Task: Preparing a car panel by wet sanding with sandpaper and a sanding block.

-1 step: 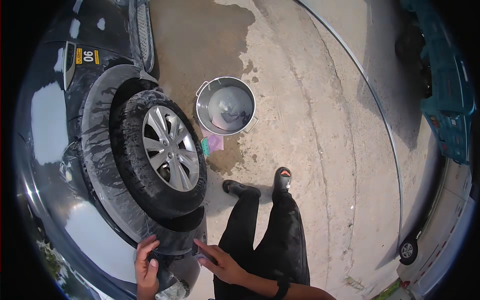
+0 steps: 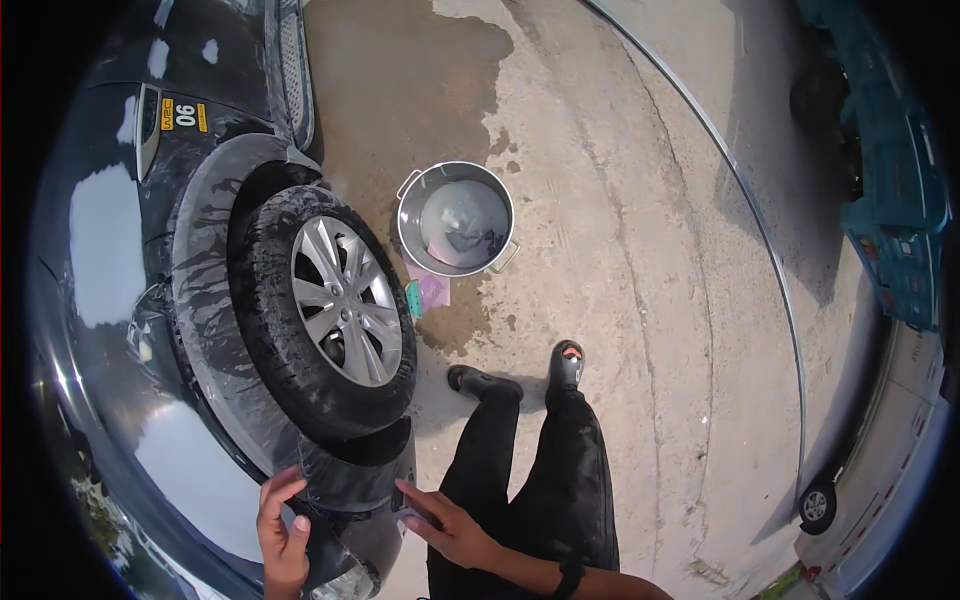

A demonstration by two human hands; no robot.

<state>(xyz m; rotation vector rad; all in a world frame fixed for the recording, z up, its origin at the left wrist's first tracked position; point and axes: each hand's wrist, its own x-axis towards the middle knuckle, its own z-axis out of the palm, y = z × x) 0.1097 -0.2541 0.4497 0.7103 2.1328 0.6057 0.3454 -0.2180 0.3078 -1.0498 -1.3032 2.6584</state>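
My left hand (image 2: 280,535) is beside the dark front bumper (image 2: 345,490), its thumb and fingers apart and nothing in it. On the bumper's outer side, my right hand (image 2: 462,532) grips a dark flat piece (image 2: 420,513) against the surface; fingers partly cover it, so its kind is unclear. The bumper belongs to a dark car with whitish patches (image 2: 190,470) on its panels. Just beyond my hands is the front wheel (image 2: 345,305), its black tyre dusty and its silver rim spoked. Dull grey, streaked film covers the wheel arch (image 2: 205,290).
A two-handled metal pot (image 2: 405,220) holding cloudy water stands on the concrete near the wheel. Beside it lie a green piece (image 2: 413,298) and a pinkish-purple sheet (image 2: 432,290). Wet ground (image 2: 400,70) spreads behind. A hose-like grey line (image 2: 735,165) curves across the right; other vehicles (image 2: 895,200) stand beyond.
The view has shifted slightly, so the car and pot sit a little lower and further right. My left hand has moved a little left; my right hand still grips the dark piece.
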